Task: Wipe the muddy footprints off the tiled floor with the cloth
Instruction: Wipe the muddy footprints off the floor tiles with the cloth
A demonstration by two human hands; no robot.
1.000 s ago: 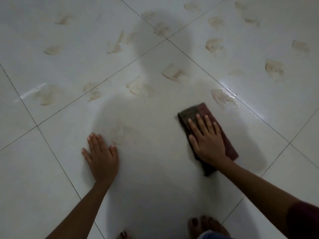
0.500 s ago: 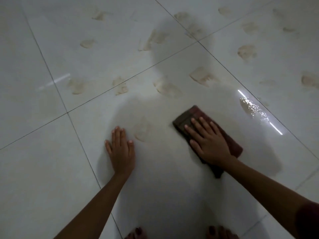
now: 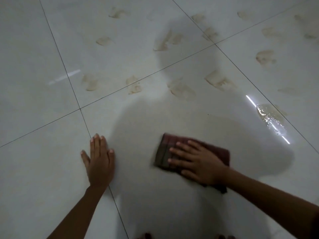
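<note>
Cloth [image 3: 164, 152] flat under right hand's [image 3: 198, 163] spread fingers [image 3: 177, 150]

The cloth [image 3: 165, 152] under the right hand [image 3: 198, 163] now sits turned sideways, nearer the left hand [image 3: 100, 163]. That faint smudge between them is gone.

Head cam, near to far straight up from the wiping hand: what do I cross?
right hand flat on the cloth → bare shaded tile → smeared muddy footprint → grout line → another footprint.
</note>
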